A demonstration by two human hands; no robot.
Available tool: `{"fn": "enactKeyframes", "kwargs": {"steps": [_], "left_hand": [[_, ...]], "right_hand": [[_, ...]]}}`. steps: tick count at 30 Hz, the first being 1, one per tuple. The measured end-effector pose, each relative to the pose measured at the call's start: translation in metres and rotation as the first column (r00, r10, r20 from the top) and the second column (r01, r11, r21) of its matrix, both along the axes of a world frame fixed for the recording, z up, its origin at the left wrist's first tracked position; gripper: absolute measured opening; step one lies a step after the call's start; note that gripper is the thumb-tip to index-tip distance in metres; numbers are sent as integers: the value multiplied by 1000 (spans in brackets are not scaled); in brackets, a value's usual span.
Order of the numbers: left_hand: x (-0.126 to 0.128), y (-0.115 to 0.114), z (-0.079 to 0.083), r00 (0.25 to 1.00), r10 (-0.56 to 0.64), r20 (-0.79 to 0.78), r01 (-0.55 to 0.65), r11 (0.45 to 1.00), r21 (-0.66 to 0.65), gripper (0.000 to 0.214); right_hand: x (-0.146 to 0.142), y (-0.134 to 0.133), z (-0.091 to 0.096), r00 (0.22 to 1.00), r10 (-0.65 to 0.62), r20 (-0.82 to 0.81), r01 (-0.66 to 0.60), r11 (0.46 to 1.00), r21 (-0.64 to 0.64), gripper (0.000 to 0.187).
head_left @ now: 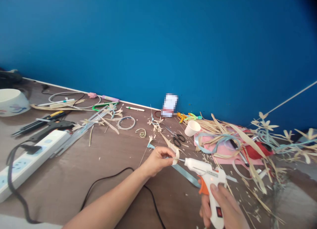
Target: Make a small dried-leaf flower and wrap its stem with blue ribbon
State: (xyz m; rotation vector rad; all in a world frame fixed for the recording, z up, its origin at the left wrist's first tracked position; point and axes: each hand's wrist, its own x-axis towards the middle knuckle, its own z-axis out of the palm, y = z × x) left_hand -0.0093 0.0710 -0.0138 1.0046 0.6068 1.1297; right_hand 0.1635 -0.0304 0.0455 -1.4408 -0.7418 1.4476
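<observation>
My right hand is wrapped round the grip of a white glue gun with an orange trigger. The gun's nozzle points left and meets a small cream petal-like strip, which my left hand pinches between thumb and fingers. Whether the nozzle touches the strip or only sits close to it, I cannot tell. Under and beside the hands lies a light blue ribbon. Black-handled scissors rest on the table just beyond my left hand.
A white power strip lies at left, near a black glue gun and a white bowl. A paper cup stands right of centre. Dried strips and a pink sheet crowd the right. A black cable crosses the front.
</observation>
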Motion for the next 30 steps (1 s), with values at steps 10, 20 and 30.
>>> {"fn": "enactKeyframes", "kwargs": {"steps": [10,20,30], "left_hand": [[0,0,-1,999,-10,46,11,999,-34,14],[1,-1,0,999,-47,15,47,998,-48,15],[2,-1,1,998,-37,41,39,998,-51,16]], "right_hand": [[4,-2,-2,1000,-12,4,12,1000,-3,38],[-1,-2,0,1000,-24,0,24,999,25,34],[3,2,-3,999,5,39,-6,999,37,39]]}}
